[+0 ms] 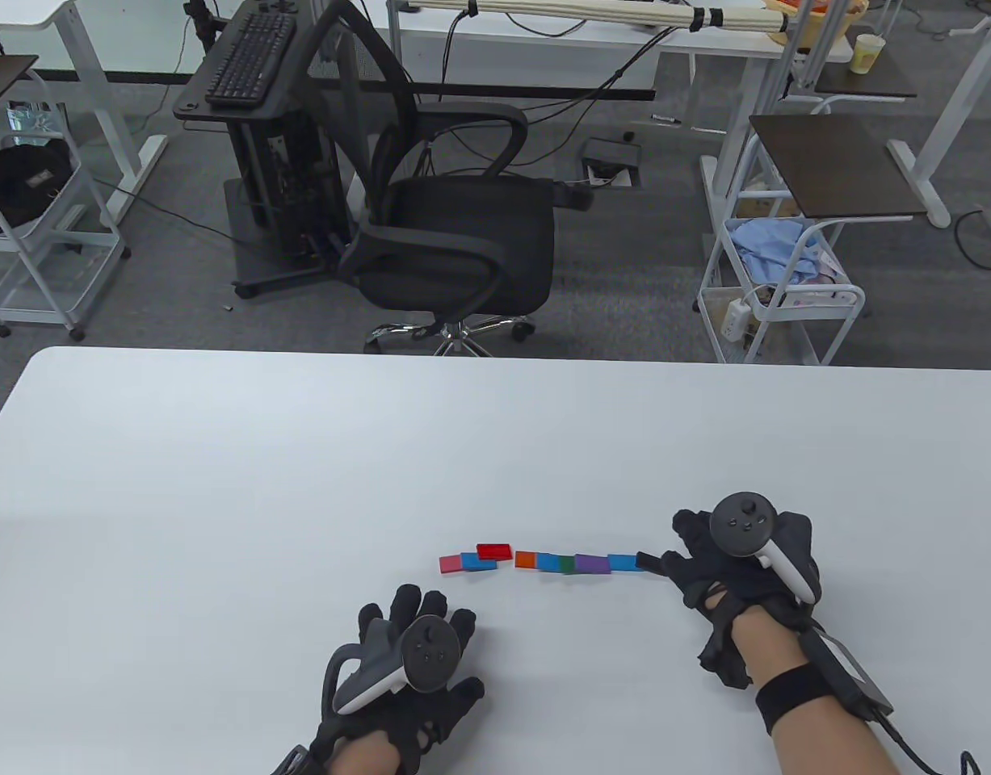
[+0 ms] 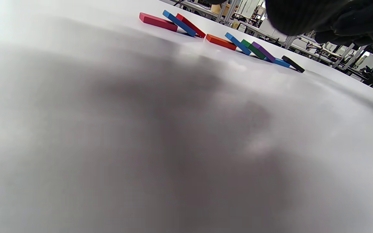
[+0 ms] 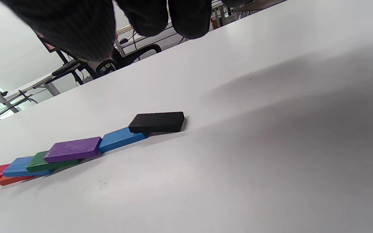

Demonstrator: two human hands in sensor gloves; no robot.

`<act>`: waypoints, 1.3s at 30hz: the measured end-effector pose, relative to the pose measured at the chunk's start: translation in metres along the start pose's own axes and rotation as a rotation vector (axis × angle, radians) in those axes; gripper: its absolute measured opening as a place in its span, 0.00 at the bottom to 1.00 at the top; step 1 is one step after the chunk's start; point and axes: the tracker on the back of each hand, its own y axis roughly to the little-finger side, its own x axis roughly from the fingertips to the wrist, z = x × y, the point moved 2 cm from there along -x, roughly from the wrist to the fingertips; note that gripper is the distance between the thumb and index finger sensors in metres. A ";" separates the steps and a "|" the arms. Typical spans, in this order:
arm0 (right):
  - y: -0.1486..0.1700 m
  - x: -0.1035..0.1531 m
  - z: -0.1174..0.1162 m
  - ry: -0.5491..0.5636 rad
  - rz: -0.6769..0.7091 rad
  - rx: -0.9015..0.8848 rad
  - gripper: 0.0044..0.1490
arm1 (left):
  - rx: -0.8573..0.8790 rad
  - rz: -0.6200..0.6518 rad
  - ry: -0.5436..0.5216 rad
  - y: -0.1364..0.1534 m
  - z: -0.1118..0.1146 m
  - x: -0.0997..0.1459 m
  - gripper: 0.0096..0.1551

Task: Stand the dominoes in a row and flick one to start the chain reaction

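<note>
On the white table [image 1: 220, 484], the left hand [image 1: 406, 670] in its black sensor glove lies flat near the front edge, fingers spread and relaxed, gripping nothing; it sits well short of the dominoes. The row of small flat wooden dominoes [image 1: 543, 561] has toppled and lies in a line across the table's middle front. From the left: a pink domino [image 1: 450, 563] flat on the surface, a blue domino [image 1: 479, 562] leaning on it, and a red domino [image 1: 493, 551] leaning on that. After a small gap come an orange domino [image 1: 526, 559], a second blue domino [image 1: 550, 562], a green domino [image 1: 568, 564], a purple domino [image 1: 594, 563], a third blue domino [image 1: 622, 562] and a black domino [image 3: 157, 122], each overlapping its left neighbour. The right hand [image 1: 741, 565] rests just beside the black end piece, fingers loosely extended, holding nothing; whether a fingertip touches that piece cannot be told. Beyond the table's far edge stand a black mesh office chair [image 1: 455, 234], a black keyboard stand [image 1: 253, 73] and a white wire trolley [image 1: 778, 291].
</note>
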 end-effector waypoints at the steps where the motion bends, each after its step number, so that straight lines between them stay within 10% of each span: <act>1: 0.001 0.003 0.001 -0.003 -0.002 -0.001 0.40 | 0.000 0.001 0.000 0.000 0.000 0.000 0.47; 15: 0.009 0.046 0.007 0.046 0.050 -0.001 0.38 | -0.004 0.014 -0.004 -0.004 0.001 -0.001 0.47; 39: 0.018 0.091 -0.047 -0.034 0.153 0.092 0.39 | -0.010 0.016 -0.008 -0.008 0.002 -0.002 0.47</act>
